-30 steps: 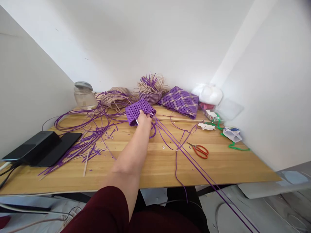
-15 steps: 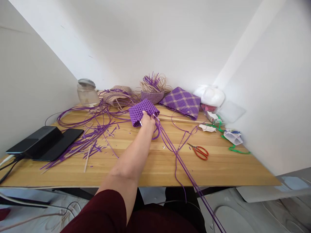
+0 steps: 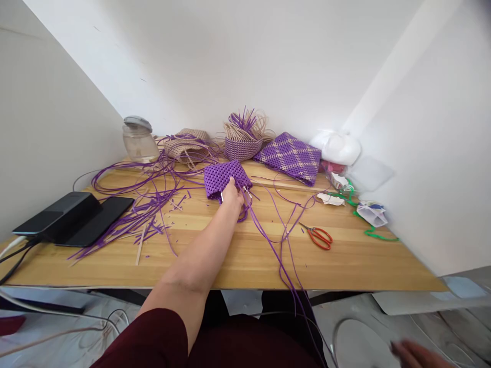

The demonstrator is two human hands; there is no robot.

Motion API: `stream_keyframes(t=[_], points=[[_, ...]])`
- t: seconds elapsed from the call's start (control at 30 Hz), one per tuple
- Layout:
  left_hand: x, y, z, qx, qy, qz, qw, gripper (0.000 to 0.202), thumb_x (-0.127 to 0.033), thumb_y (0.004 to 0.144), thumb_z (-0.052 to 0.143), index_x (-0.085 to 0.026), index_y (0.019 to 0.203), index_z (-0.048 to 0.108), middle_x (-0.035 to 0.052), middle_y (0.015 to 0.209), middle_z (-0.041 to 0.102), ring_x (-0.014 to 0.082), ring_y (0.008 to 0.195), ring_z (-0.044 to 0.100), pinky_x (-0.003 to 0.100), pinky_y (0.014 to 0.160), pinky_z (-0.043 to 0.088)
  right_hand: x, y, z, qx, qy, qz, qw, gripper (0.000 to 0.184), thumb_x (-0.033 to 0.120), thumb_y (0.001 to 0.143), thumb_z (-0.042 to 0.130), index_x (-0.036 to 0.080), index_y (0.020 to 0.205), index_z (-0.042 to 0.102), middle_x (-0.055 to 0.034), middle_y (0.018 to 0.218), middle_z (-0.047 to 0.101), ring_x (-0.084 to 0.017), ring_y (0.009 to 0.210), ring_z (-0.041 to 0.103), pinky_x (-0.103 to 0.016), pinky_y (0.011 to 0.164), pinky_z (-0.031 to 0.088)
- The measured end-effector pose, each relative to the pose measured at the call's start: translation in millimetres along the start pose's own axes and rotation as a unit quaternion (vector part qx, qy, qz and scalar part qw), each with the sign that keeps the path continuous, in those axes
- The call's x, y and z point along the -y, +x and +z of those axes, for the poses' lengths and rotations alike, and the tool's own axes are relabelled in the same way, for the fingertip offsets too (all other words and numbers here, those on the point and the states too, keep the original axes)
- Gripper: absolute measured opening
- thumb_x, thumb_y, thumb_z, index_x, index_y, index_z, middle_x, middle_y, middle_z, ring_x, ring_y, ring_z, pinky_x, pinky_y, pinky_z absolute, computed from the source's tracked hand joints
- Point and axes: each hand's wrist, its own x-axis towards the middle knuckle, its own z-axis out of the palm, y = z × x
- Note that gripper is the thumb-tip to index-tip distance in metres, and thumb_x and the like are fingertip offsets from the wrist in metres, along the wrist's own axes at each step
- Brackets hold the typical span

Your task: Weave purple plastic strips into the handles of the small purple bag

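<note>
head view: left hand point(image 3: 232, 197) clamped, thumb uppermost, on the near edge of a purple woven pouch point(image 3: 219, 176), mid-bench point(image 3: 249, 266); purple cords point(image 3: 267, 240) trail from it toward five o'clock. reckoned from this hand, scissors point(image 3: 313, 233) lie at four o'clock, a plaid woven piece point(image 3: 291, 157) at two, a jar point(image 3: 140, 142) at ten. right hand point(image 3: 418, 355), blurred, past the bench between four and five; its grip cannot be told.

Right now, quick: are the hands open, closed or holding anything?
Left hand: closed, holding the purple woven piece.
Right hand: blurred, partly out of view; can't tell.
</note>
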Motion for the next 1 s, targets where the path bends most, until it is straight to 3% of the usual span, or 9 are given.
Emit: stream_keyframes(t=[0.07,0.17,0.3,0.43,0.57,0.67,0.73,0.87,1.0], points=[[-1,-4,-4.9,0.006,0.017,-0.013,1.000,0.016,-0.018,0.092,0.060,-0.017,0.077,0.058,0.0004,0.078,0.062,0.0089,0.064,0.061,0.022,0.065,0.053,20,24,1,0.020,0.035,-0.027,0.999,0.019,0.048,0.085,0.062,0.036,0.073,0.070,-0.0043,0.082,0.074,-0.031,0.078,0.071,-0.041,0.062,0.059],[-1,-14,-12.2,0.033,0.051,-0.042,0.997,0.019,-0.012,0.092,0.057,-0.016,0.073,0.056,0.0014,0.072,0.060,0.0099,0.060,0.060,0.022,0.064,0.053,85,55,-7,0.004,0.102,-0.110,0.989,0.024,0.052,0.084,0.058,0.033,0.087,0.073,-0.0046,0.094,0.076,-0.030,0.086,0.071,-0.040,0.073,0.058],[0,-34,-21.1,0.069,0.108,-0.067,0.989,0.024,0.000,0.088,0.050,-0.015,0.069,0.055,0.0031,0.068,0.059,0.0093,0.060,0.060,0.019,0.064,0.051,192,76,-14,0.054,0.235,-0.216,0.946,0.026,0.045,0.093,0.055,0.027,0.099,0.072,-0.0055,0.097,0.074,-0.024,0.088,0.070,-0.031,0.072,0.056],[-1,-59,-36.9,0.104,0.158,-0.074,0.979,0.021,0.004,0.085,0.051,-0.014,0.075,0.057,0.0049,0.070,0.062,0.0102,0.063,0.061,0.020,0.067,0.052,255,88,2,0.071,0.302,-0.267,0.912,0.027,0.038,0.094,0.055,0.023,0.110,0.069,-0.0053,0.091,0.072,-0.018,0.074,0.066,-0.029,0.064,0.053],[-4,-86,-66.9,0.105,0.178,-0.030,0.978,0.023,0.003,0.078,0.064,-0.017,0.087,0.057,0.0031,0.081,0.063,0.0105,0.073,0.064,0.022,0.075,0.051,271,89,26,0.070,0.314,-0.281,0.904,0.028,0.036,0.094,0.056,0.020,0.113,0.067,-0.0070,0.096,0.070,-0.017,0.076,0.063,-0.029,0.066,0.051],[-7,-102,-88.3,0.121,0.193,0.097,0.969,0.034,0.003,0.072,0.070,-0.020,0.095,0.060,0.0023,0.093,0.062,0.0096,0.085,0.062,0.021,0.079,0.048,272,81,38,0.148,0.338,-0.262,0.892,0.028,0.037,0.093,0.058,0.019,0.113,0.067,-0.0060,0.094,0.070,-0.016,0.075,0.062,-0.027,0.067,0.050],[-8,-109,-96.2,0.151,0.202,0.137,0.958,0.030,-0.001,0.072,0.070,-0.020,0.094,0.061,0.0015,0.091,0.062,0.0088,0.082,0.061,0.020,0.077,0.047,271,75,43,0.218,0.353,-0.251,0.875,0.025,0.036,0.091,0.060,0.019,0.108,0.067,-0.0035,0.087,0.068,-0.015,0.074,0.061,-0.026,0.067,0.050],[-12,-121,-99.2,0.194,0.231,0.049,0.952,0.013,-0.017,0.079,0.068,-0.017,0.087,0.058,0.0001,0.075,0.061,0.0088,0.065,0.057,0.021,0.065,0.045,265,67,44,0.263,0.376,-0.217,0.862,0.016,0.033,0.090,0.062,0.019,0.099,0.063,0.0006,0.077,0.061,-0.012,0.068,0.055,-0.024,0.062,0.046],[-13,-134,-99.7,0.284,0.274,0.040,0.918,0.022,-0.023,0.079,0.070,-0.016,0.095,0.058,0.0001,0.076,0.064,0.0101,0.065,0.059,0.021,0.062,0.045,256,62,41,0.267,0.427,-0.197,0.841,0.015,0.034,0.092,0.059,0.019,0.089,0.058,0.0009,0.077,0.058,-0.011,0.068,0.052,-0.024,0.063,0.043]])
